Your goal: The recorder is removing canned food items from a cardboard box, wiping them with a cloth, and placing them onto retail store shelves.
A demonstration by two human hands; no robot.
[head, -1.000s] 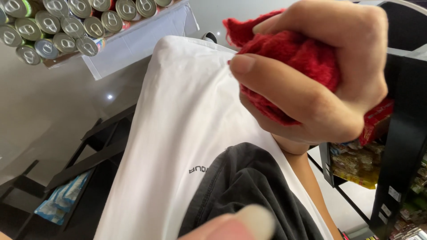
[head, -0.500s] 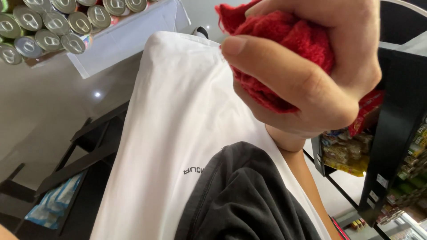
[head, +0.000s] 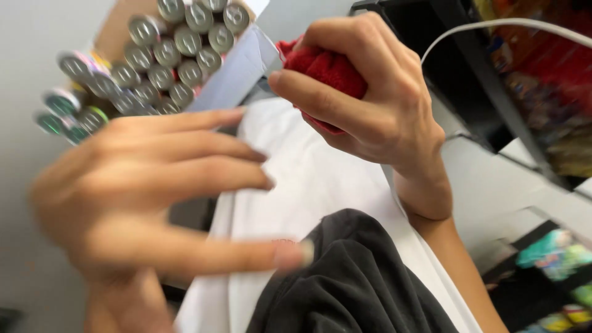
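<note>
Closed tight, the grip of the right hand [head: 376,102] wraps a bunched red cloth [head: 324,68]: the thumb presses across the front of the cloth, the other fingers curl over its top, and only a crumpled red fold shows between them. Hand and cloth are held up in the air, above the upper edge of a white garment [head: 308,185] that runs down the middle of the view. A dark grey piece of fabric [head: 351,277] lies over the lower part of that white garment, and the right forearm passes along its right side.

Spread wide, the left hand [head: 148,203] holds nothing; its fingers are fanned apart and stretched toward the white garment, the fingertips just over its left edge, though motion blur hides whether they touch it.

Behind the left hand, at the upper left, a cardboard tray of drink cans [head: 154,55] shows its silver tops in close rows. A white cable [head: 493,28] arcs across the upper right, over a dark shelf [head: 450,74] holding colourful packets too blurred to tell apart.
</note>
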